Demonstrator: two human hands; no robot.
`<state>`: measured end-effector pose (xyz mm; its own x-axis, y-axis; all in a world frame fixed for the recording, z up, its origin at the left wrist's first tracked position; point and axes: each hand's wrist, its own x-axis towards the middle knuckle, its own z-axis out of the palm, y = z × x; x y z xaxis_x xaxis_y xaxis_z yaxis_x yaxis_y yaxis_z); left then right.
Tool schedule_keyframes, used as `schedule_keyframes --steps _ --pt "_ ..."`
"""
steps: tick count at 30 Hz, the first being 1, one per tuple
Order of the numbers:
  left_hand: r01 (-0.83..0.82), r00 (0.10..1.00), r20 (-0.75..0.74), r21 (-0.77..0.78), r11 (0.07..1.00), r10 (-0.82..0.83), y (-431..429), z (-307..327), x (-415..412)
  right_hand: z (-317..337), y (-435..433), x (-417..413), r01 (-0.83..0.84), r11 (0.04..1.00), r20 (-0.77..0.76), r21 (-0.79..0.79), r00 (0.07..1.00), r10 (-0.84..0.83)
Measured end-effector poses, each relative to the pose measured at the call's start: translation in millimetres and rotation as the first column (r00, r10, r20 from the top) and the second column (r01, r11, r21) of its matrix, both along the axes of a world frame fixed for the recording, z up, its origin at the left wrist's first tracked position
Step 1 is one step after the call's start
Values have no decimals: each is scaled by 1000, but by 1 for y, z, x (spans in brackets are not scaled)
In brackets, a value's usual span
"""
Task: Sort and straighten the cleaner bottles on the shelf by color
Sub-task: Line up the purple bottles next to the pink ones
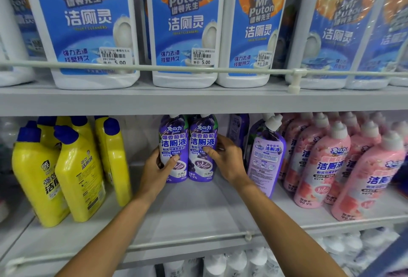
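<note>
Two purple cleaner bottles stand upright side by side at the back of the middle shelf (198, 215). My left hand (157, 171) grips the left purple bottle (173, 142) from its left side. My right hand (225, 158) grips the right purple bottle (202, 142) from its right side. A third purple bottle (266, 155) leans with its back label facing out, just right of my right wrist. Another purple bottle (238, 131) stands behind it. Several yellow bottles (72, 173) with blue caps lean at the left. Several pink bottles (331, 162) fill the right.
White bottles with blue labels (183, 25) line the upper shelf behind a rail (198, 69). A low rail (187, 244) runs along the middle shelf's front edge. White bottles (238, 263) sit on the shelf below. Bare shelf floor lies between the yellow and purple groups.
</note>
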<state>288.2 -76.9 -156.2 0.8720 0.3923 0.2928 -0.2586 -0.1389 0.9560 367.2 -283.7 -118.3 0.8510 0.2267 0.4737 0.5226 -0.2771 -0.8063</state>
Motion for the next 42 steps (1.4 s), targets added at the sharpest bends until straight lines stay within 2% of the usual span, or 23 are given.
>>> schedule_keyframes --steps 10,13,19,23,27,31,34,36,38,42 --pt "20 994 -106 44 999 -15 6 18 -21 0 -13 -22 23 993 -12 -117 1000 -24" --pt "-28 992 -119 43 999 33 11 21 -32 4 -21 -40 62 994 -57 -89 996 -67" --pt "-137 985 -116 -88 987 127 33 -2 -43 -2 -44 -63 31 997 -320 70 947 -7" --pt "-154 977 -165 -110 982 135 -3 30 -77 -4 -70 -73 -3 993 -371 122 927 48" --pt "-156 971 -204 -148 977 124 -39 45 -85 7 -110 -92 -24 973 -360 228 927 108" --pt "-111 976 -200 -126 986 85 -86 72 -81 29 -154 -95 49 936 -314 348 947 67" --pt "-18 987 -159 -117 993 -1 -123 99 -63 48 -173 -88 74 907 -257 415 966 39" --pt "42 988 -145 -123 992 -60 -143 123 -44 58 -173 -82 78 917 -212 391 977 7" --pt "100 987 -113 -102 990 -112 -159 144 -22 64 -168 -75 79 951 -156 299 987 -32" --pt "223 973 -69 63 973 -219 -182 170 25 63 -153 -60 115 983 -124 144 987 -97"
